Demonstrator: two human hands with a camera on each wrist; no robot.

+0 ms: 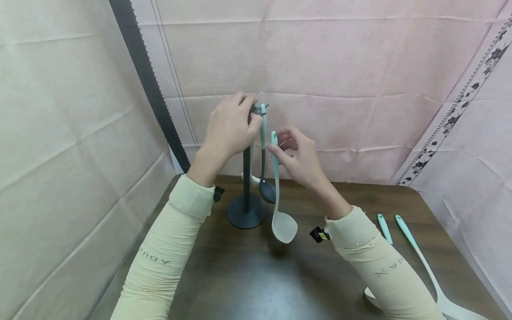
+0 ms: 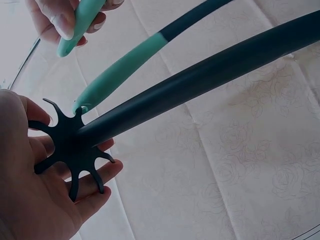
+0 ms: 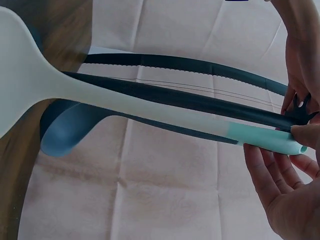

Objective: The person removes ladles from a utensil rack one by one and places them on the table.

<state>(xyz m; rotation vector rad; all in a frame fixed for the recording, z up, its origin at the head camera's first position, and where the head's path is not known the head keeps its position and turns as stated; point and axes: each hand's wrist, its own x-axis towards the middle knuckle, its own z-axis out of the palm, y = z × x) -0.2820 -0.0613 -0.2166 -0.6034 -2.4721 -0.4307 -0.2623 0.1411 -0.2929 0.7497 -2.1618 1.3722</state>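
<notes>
My left hand (image 1: 234, 126) grips the hooked top of a dark utensil stand (image 1: 246, 178), its fingers around the ring of hooks (image 2: 67, 142). A dark blue ladle (image 1: 267, 191) with a mint handle (image 2: 117, 75) hangs from one hook. Just right of it, my right hand (image 1: 298, 153) pinches a white ladle (image 1: 284, 226) near the upper end of its mint handle (image 3: 260, 137). This ladle hangs bowl down, its handle end close beside the hooks and lower than them. Behind the pole, part of a white utensil (image 1: 255, 180) shows; the rest is hidden.
Two more mint-handled utensils lie at the right of the brown table (image 1: 320, 284): one long white one (image 1: 430, 271) and a shorter one (image 1: 385, 229) partly covered by my right sleeve. A pale cloth wall (image 1: 340, 66) rises behind the table.
</notes>
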